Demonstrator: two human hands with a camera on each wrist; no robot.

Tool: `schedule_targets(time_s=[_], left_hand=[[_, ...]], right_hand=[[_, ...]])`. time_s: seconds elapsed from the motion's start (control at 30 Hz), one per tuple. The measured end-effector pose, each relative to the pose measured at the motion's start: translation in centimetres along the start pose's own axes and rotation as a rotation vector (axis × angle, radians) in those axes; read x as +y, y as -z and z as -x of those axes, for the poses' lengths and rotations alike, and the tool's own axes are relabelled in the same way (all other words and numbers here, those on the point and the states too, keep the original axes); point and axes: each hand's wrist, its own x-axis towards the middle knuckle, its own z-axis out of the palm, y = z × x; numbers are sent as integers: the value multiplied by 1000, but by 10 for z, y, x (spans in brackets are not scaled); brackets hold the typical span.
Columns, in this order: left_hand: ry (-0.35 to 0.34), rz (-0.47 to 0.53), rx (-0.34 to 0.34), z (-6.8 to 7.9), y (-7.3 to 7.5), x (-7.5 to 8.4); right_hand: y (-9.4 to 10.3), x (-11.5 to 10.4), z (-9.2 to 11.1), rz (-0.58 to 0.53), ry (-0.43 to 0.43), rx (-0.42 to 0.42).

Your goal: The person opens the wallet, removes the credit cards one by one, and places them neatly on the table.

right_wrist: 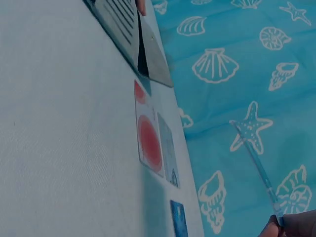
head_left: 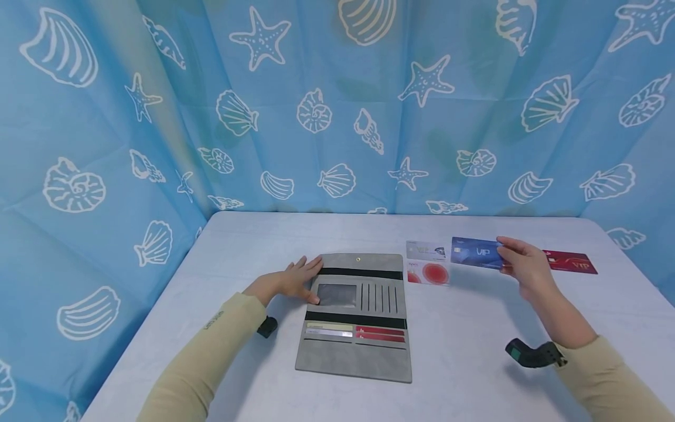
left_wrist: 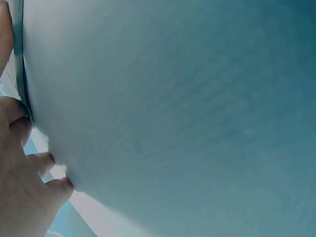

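Observation:
A grey wallet [head_left: 353, 357] lies unfolded, with a clear window, a row of narrow slots and several cards tucked in its lower panel. My left hand [head_left: 292, 281] rests at its upper left edge, fingers spread and thumb on the border by the window. In my right hand [head_left: 529, 266] a blue VIP card [head_left: 474, 253] is pinched by its right end. The right wrist view shows that card [right_wrist: 257, 168] edge-on, raised off the table. Another blue card [right_wrist: 179, 218] lies below, hidden in the head view. Left of it are a silver card [head_left: 425, 251] and a white card with red circles [head_left: 428, 273].
A red VIP card [head_left: 572, 262] lies on the white table [head_left: 464, 363] just right of my right hand, partly covered by it. A blue curtain [head_left: 337, 117] with shells and starfish hangs behind the table and along its left side.

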Motion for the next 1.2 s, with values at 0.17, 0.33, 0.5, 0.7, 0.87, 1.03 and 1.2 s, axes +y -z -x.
schedule_targets(time_s=[0.17,0.33,0.5,0.7,0.87,1.03,1.2], left_hand=[[-4,1,-1,1,1,0],[-5,2,2,2,1,0],[-1,5,0,3,1,2],[-2,9,-4,3,2,2],[-1,11,-3,2,1,1],[-6,14,1,2,1,1],[-9,5,2,2,1,0]], right_hand=[[8,22,-19,55,-3,29],[16,34,-30,128,-5,11],[16,29,-22,202,16,-35],[14,33,-25,239,22,-37],[10,38,-28,263,5,-56],[5,40,-30,303,-37,-57],[4,41,-31,327,-83,-60]])
